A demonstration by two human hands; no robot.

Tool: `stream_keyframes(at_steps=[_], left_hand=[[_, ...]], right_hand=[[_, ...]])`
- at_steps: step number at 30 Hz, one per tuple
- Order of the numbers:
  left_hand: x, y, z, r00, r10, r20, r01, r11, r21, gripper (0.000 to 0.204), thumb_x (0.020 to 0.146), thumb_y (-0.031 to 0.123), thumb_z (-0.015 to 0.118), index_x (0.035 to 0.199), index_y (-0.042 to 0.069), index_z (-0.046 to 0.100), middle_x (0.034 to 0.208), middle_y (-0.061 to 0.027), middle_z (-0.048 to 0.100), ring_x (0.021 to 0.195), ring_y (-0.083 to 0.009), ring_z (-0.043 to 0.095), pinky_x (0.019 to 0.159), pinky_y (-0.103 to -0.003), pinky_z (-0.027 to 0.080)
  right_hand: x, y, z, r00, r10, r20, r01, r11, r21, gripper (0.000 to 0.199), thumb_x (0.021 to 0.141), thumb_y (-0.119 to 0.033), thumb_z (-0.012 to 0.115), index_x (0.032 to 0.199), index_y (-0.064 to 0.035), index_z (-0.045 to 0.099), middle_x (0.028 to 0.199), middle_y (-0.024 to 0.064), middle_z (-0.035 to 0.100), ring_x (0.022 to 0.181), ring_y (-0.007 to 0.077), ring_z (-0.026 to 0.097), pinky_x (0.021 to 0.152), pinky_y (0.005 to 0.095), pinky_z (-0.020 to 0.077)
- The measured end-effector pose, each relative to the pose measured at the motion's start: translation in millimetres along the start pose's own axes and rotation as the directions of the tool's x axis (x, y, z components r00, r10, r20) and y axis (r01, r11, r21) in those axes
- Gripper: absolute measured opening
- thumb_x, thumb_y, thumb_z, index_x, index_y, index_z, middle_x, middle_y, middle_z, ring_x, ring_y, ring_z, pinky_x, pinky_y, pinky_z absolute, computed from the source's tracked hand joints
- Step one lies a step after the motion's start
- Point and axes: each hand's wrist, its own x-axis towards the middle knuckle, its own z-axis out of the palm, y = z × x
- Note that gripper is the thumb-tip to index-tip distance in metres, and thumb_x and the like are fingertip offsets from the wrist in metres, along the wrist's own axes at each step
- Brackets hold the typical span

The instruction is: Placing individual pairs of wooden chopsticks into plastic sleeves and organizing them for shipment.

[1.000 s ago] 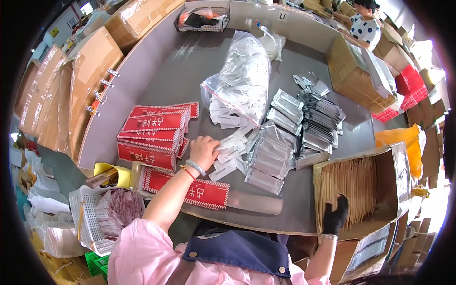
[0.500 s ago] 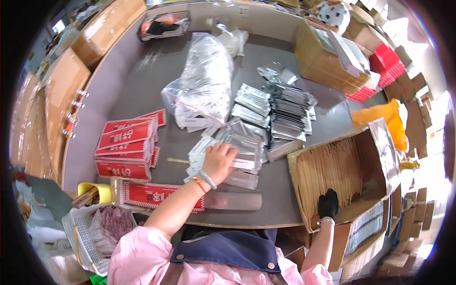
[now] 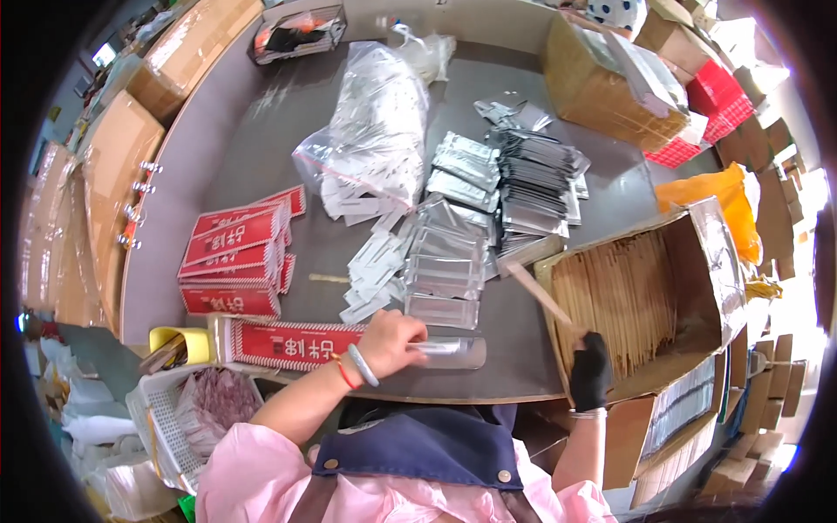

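Note:
My left hand, bare with a bracelet and a red cord at the wrist, is closed with its fingertips pinching a small white slip. It hovers over the end of a long clear sleeve by the table's front edge. A red-and-white printed packet lies to its left. In a black fingerless glove, my right hand grips a long flat wooden stick, which slants up and left across the edge of an open carton. Many similar sticks stand packed inside that carton.
Beyond my left hand lie clear packets and loose white slips. Farther back are a plastic bag of slips and silver-black packets. Red packets are piled left. A white basket stands beside the table.
My left hand has moved from the clear packets toward the front edge, with a white slip in its fingers. My right hand has drawn a wooden stick out of the carton.

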Motion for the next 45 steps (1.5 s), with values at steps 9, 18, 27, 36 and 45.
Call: stream_keyframes(at_steps=[9,18,27,36,45], left_hand=[[-72,-20,-3,0.975,-0.016,-0.22,0.075,0.962,0.263,0.07,0.054,0.029,0.088,0.117,0.008,0.064,0.12,-0.0075,0.056,0.113,-0.0314,0.048,0.099,-0.045,0.038],[-50,-12,18,0.976,0.061,-0.211,-0.005,0.968,0.252,0.075,0.055,0.022,0.087,0.122,0.003,0.059,0.118,-0.0093,0.056,0.108,-0.0318,0.048,0.095,-0.043,0.041],[-31,-6,13,0.976,0.215,-0.026,-0.187,0.898,0.398,0.035,0.069,0.019,0.071,0.104,0.016,0.066,0.108,-0.012,0.053,0.097,-0.0305,0.052,0.083,-0.043,0.045],[-42,-53,-111,0.88,0.161,-0.446,0.238,0.664,0.709,0.027,0.064,0.004,0.068,0.09,0.006,0.066,0.121,-0.0173,0.052,0.107,-0.0361,0.052,0.091,-0.05,0.044],[-67,-47,26,0.778,-0.288,-0.558,0.442,0.882,0.162,0.104,0.055,0.051,0.087,0.138,0.005,0.045,0.14,-0.0187,0.04,0.13,-0.045,0.033,0.106,-0.064,0.023]], right_hand=[[-7,-72,65,0.785,-0.406,0.468,0.444,0.895,0.032,0.027,0.083,-0.019,0.066,0.11,-0.0166,0.068,0.081,0.0127,0.061,0.079,0.0342,0.06,0.069,0.0456,0.0477],[-19,-91,110,0.933,-0.284,0.22,0.204,0.923,0.327,0.017,0.082,-0.013,0.068,0.098,-0.0087,0.067,0.092,0.0123,0.065,0.087,0.0318,0.063,0.076,0.0416,0.0504],[-8,-137,97,0.785,-0.521,0.334,0.544,0.839,0.03,0.065,0.061,-0.04,0.084,0.115,-0.0136,0.058,0.111,0.0068,0.059,0.106,0.0289,0.053,0.089,0.0475,0.0401],[10,-127,47,0.944,-0.288,0.162,0.281,0.957,0.068,0.062,0.056,-0.023,0.088,0.109,-0.0079,0.058,0.101,0.0117,0.06,0.094,0.0348,0.059,0.083,0.0468,0.0457],[1,-139,57,0.831,-0.447,0.331,0.484,0.875,-0.033,0.057,0.062,-0.034,0.082,0.109,-0.0108,0.058,0.103,0.0099,0.06,0.097,0.0313,0.057,0.089,0.046,0.0386]])
